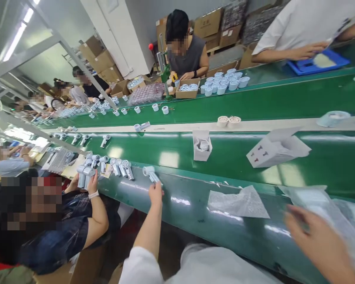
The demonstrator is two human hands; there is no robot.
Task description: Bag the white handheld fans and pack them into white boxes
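My left hand (pixel 156 194) is closed on the handle of a light-blue handheld fan (pixel 149 171), whose round head points away from me over the near work surface. To its left lie several similar fans (pixel 124 169) in a row. My right hand (pixel 316 232) is blurred by motion, its fingers curved and apart, with nothing visible in them. Clear plastic bags (pixel 316 201) lie just beyond and to the right of it. A flat translucent wrapping sheet (pixel 238 203) rests on the surface between my hands.
An open white box (pixel 202 146) with something wrapped inside and a white printed box (pixel 272 152) stand on the green belt (pixel 165 148). At my left, a co-worker holds fans (pixel 85 171). Across the belt, people work beside light-blue cups (pixel 221 83) and a blue tray (pixel 316 63).
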